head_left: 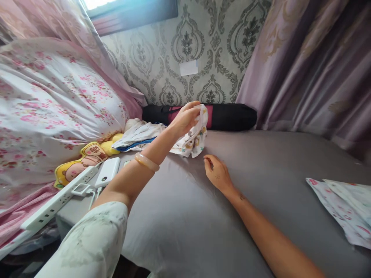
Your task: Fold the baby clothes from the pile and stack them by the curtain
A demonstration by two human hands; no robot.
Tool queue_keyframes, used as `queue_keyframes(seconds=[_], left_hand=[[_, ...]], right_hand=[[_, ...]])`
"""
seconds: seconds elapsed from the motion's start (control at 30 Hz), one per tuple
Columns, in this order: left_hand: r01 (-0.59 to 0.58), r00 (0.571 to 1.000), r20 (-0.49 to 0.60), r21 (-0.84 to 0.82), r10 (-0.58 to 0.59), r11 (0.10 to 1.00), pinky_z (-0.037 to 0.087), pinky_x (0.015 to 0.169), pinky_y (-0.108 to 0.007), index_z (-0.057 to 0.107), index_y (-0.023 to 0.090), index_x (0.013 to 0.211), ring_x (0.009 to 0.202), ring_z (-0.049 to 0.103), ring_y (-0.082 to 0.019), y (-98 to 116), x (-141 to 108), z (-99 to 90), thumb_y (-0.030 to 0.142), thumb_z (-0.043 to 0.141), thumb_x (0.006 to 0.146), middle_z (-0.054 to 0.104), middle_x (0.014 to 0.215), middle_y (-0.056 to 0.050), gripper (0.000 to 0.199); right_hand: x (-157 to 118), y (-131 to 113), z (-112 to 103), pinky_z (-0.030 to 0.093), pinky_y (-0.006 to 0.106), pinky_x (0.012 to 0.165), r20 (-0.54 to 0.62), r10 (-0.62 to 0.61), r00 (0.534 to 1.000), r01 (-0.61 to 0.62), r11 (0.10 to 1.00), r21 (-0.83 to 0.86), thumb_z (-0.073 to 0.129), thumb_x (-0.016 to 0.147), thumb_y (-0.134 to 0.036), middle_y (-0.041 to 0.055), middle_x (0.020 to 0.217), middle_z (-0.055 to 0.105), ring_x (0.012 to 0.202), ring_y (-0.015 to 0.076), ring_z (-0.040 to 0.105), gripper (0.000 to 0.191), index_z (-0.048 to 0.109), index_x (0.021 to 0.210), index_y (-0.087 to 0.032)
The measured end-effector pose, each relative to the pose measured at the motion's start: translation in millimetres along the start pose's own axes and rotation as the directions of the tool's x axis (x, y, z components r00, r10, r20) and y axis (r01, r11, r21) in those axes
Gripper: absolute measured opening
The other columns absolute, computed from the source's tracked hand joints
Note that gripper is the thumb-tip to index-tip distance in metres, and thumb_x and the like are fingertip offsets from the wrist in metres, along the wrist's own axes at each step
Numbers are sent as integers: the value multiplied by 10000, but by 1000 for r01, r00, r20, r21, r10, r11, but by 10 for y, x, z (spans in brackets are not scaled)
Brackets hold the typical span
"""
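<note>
My left hand [187,117] reaches forward over the bed, its fingers closed on a white printed cloth [199,141] that hangs down to the sheet. The cloth has small yellow and green figures; its exact kind I cannot make out. Nearer to me, my right hand [216,172] is just above the grey bed sheet [179,216], fingers curled with thumb and forefinger close together. Whether anything small sits in that pinch is hidden. Left of the held cloth lies a heap of white and blue clothing [137,135].
A long black and pink bag [232,117] lies along the wall. At the left are a power strip [60,197], a white power bank [108,172] with cables, and a yellow plush pillow [77,168]. Folded printed cloths [344,210] lie at the right. Curtains [307,69] hang on both sides.
</note>
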State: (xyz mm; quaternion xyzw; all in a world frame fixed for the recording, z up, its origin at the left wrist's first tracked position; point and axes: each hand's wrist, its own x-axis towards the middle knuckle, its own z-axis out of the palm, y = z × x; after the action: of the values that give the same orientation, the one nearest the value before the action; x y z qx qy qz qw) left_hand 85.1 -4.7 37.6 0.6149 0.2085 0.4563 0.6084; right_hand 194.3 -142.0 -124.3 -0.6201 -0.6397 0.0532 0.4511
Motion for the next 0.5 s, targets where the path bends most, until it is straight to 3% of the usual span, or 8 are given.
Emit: queue_keyframes(seconds=[0.07, 0.13, 0.27, 0.4, 0.5], left_hand=[[26, 998, 57, -61, -23, 998, 463, 942, -389, 471, 199, 1229, 1083, 600, -179, -69, 25, 217, 145, 505, 844, 596, 1077, -29, 390], [45, 995, 96, -120, -34, 992, 438, 979, -414, 442, 226, 1267, 1156, 563, -191, -138, 36, 429, 137, 473, 859, 579, 1114, -18, 419], [92, 989, 134, -243, -61, 966, 418, 999, -423, 421, 258, 1295, 1206, 522, -209, -224, -24, 813, 135, 459, 866, 551, 1137, -8, 448], [132, 988, 127, -364, -91, 922, 389, 1028, -409, 430, 280, 1301, 1201, 509, -197, -252, -116, 1054, 118, 490, 827, 526, 1176, -2, 504], [153, 988, 94, -402, -126, 903, 385, 1022, -381, 472, 274, 1268, 1160, 520, -182, -268, -104, 1087, 91, 504, 795, 524, 1148, -2, 508]], right_hand=[[22, -144, -41, 526, 310, 774, -15, -5, 1000, 6, 992, 128, 411, 932, -284, 62, 990, 693, 880, 193, 651, 276, 629, 1088, -218], [32, -239, -64, 538, 284, 747, 0, -13, 1000, 13, 975, 222, 430, 920, -280, 65, 1130, 658, 920, 178, 643, 312, 610, 1171, -236], [51, -234, -61, 544, 347, 851, -21, 47, 999, -40, 968, 248, 492, 868, -272, 104, 1412, 459, 1113, 219, 583, 490, 509, 1358, -254], [92, -92, -55, 442, 476, 1021, -162, 133, 978, -116, 988, 105, 577, 793, -274, 166, 1311, 505, 1236, 308, 494, 562, 538, 1347, -185], [127, -41, -87, 380, 485, 1078, -134, 106, 985, -93, 991, 101, 566, 790, -268, 175, 1279, 552, 1273, 316, 468, 568, 541, 1343, -144]])
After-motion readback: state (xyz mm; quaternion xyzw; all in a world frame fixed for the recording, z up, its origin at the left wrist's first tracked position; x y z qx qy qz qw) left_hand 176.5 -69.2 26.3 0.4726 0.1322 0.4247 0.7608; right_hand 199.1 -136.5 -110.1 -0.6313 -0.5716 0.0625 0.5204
